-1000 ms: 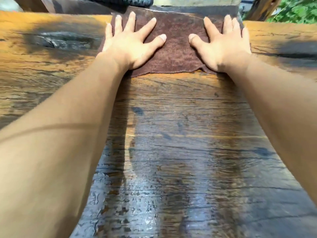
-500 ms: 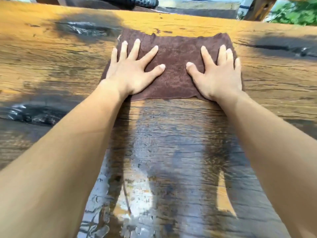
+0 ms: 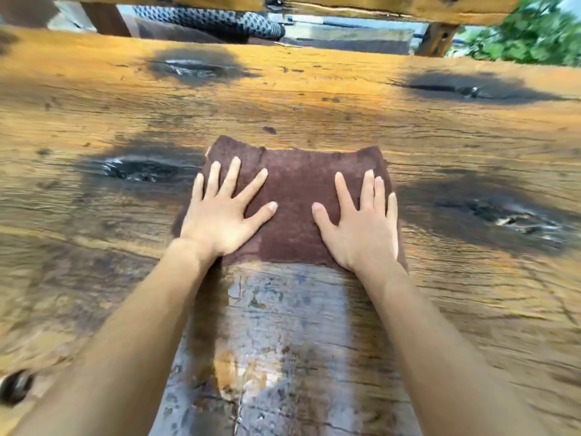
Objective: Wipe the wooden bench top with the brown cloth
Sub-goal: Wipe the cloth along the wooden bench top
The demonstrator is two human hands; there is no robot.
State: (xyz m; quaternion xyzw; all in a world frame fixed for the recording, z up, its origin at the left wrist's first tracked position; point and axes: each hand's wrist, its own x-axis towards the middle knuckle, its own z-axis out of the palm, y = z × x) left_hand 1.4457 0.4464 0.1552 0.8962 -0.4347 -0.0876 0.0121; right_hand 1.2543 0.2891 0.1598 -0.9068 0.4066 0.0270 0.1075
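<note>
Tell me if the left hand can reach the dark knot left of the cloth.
Probably yes: the left hand rests flat on the brown cloth, the dark knot lies beside it, only bench top between.

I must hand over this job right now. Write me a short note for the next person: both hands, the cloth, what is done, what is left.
Left hand: flat, fingers spread, presses the left half of the cloth.
Right hand: flat, presses the right half.
Cloth: spread flat on the bench top, about mid-depth.
Done: a wet strip runs from the cloth's near edge back between the arms.
Left: the wood on both sides and beyond the cloth looks mostly dry and unwiped.
</note>
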